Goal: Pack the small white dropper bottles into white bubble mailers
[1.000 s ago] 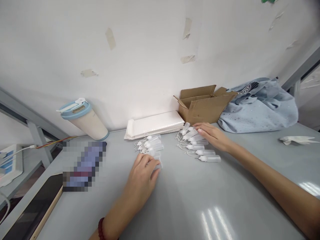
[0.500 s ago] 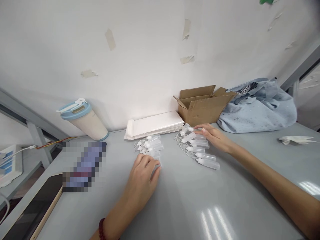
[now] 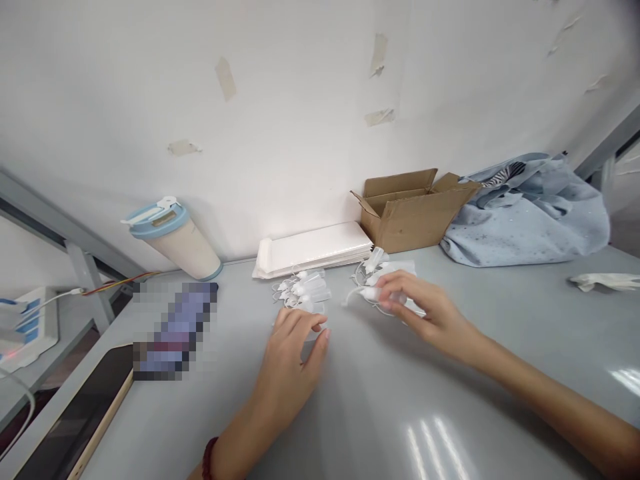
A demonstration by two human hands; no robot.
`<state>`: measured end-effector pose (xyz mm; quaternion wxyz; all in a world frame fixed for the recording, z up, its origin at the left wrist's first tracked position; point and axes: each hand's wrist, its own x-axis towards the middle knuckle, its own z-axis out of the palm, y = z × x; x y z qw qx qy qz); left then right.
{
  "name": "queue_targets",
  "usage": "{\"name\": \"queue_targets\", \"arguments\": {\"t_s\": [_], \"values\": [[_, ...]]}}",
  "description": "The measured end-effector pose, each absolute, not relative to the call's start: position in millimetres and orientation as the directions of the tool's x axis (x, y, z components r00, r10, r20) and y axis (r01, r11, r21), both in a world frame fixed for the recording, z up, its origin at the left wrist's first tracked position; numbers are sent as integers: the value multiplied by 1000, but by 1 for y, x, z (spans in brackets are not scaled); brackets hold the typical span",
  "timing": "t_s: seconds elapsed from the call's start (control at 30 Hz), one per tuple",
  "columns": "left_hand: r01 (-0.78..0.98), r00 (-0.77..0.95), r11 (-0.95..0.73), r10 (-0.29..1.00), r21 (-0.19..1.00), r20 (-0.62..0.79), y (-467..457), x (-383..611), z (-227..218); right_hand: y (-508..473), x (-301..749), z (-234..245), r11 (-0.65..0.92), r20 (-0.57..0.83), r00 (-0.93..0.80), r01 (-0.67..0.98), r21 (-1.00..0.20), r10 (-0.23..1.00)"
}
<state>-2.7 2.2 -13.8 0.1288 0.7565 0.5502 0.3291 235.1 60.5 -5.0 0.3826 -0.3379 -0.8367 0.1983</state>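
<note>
While RH (image 3: 425,307) grips btl (image 3: 371,293), pile (image 3: 309,288) is by LH (image 3: 291,363).

A white wall (image 3: 290,160) bearing scraps of tape (image 3: 226,79) rises behind a grey tabletop (image 3: 370,387). Reflected light (image 3: 435,451) streaks its surface; grey metal bars (image 3: 40,210) slant at both sides.

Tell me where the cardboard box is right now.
In the head view, the cardboard box stands right of centre by the wall, between the white envelopes and the blue cloth, beyond the right hand.
</note>
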Motion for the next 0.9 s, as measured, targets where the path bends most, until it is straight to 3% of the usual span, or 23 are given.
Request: {"name": "queue_targets", "arguments": {"t_s": [0.17, 0.43, 0.7, 0.9], "values": [[675, 174, -352, 930, 648, 324, -3, 1, -6, 39, 221, -4, 726, 474, -571, 372, -579, 670], [624, 220, -355, 934, 696, 280, -3, 3, -6, 36, 222, -3, 740, 501, -563, 356, -570, 657], [477, 54, -4, 998, 879, -25, -4, 2, 6, 28, 220, -1, 730, 507, -549, 332, -598, 665], [350, 99, 83, 987, 933, -126, -4, 2, 9, 24, 218, 1, 736, 506, -564, 313, -600, 653]]}}
